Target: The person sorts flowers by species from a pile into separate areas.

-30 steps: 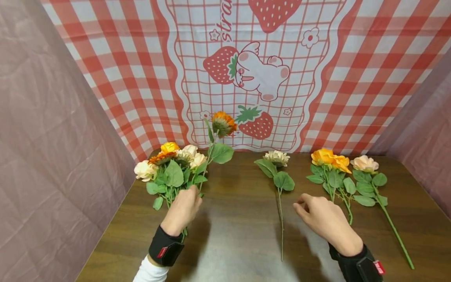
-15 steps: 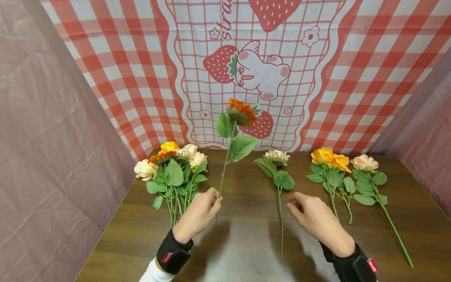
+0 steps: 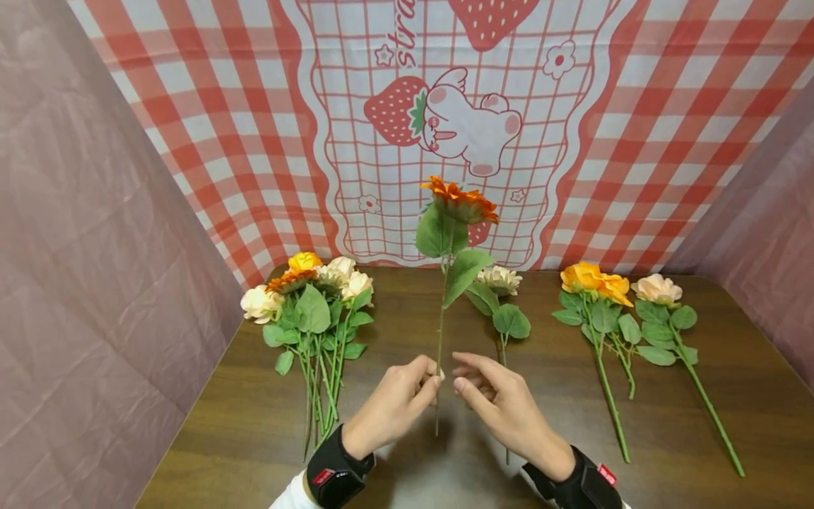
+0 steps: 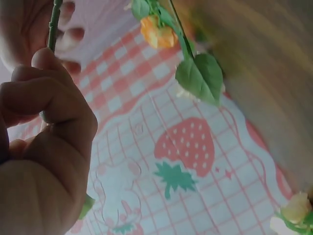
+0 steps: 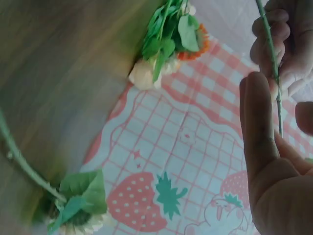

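One orange flower (image 3: 467,205) stands nearly upright above the table (image 3: 216,431), its thin stem pinched between the thumb and fingers of the left hand (image 3: 394,399). The right hand (image 3: 505,403) is just beside this stem, with fingers loosely bent and holding nothing. Behind lies one cream flower (image 3: 511,322). Further right are two orange blooms (image 3: 593,283) and one peach rose (image 3: 658,291); at left, one bunch (image 3: 313,311), whose overlapping flowers I cannot count exactly.
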`<state>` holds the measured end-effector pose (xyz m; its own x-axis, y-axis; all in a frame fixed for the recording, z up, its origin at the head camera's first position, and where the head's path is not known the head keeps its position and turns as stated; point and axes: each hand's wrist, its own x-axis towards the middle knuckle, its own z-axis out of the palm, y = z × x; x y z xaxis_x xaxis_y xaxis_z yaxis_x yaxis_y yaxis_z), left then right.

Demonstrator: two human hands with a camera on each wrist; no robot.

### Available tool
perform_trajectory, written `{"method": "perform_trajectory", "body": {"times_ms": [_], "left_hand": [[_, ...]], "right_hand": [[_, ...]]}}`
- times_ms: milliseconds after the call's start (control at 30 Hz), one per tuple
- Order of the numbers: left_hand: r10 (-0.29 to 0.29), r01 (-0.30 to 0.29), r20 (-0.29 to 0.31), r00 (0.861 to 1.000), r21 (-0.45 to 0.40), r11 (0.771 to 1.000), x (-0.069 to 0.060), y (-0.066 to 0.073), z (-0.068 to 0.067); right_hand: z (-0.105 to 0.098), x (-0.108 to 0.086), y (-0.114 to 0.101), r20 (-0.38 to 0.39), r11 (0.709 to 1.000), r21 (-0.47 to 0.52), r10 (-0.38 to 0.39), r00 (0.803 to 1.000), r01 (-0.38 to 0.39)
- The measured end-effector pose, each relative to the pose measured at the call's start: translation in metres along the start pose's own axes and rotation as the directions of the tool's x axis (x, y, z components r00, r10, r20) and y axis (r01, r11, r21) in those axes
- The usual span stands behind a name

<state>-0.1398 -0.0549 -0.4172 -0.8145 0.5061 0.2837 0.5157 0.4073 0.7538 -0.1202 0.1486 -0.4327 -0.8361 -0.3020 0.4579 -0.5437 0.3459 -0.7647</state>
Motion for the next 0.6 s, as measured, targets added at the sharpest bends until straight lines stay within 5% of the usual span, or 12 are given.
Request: {"method": "perform_trajectory", "body": {"times_ms": [333, 600], "left_hand": [[-0.020, 0.020, 0.091, 0.996, -0.001, 1.000, -0.004, 0.000, 0.020], [-0.016, 0.008, 0.088, 0.996, 0.098, 0.995, -0.003, 0.003, 0.020]], "right_hand": [[0.007, -0.001, 0.001, 0.006, 0.997, 0.014, 0.070, 0.998, -0.070], [0.006, -0.001, 0.005, 0.051, 0.967, 0.089, 0.237, 0.970, -0.240]]}}
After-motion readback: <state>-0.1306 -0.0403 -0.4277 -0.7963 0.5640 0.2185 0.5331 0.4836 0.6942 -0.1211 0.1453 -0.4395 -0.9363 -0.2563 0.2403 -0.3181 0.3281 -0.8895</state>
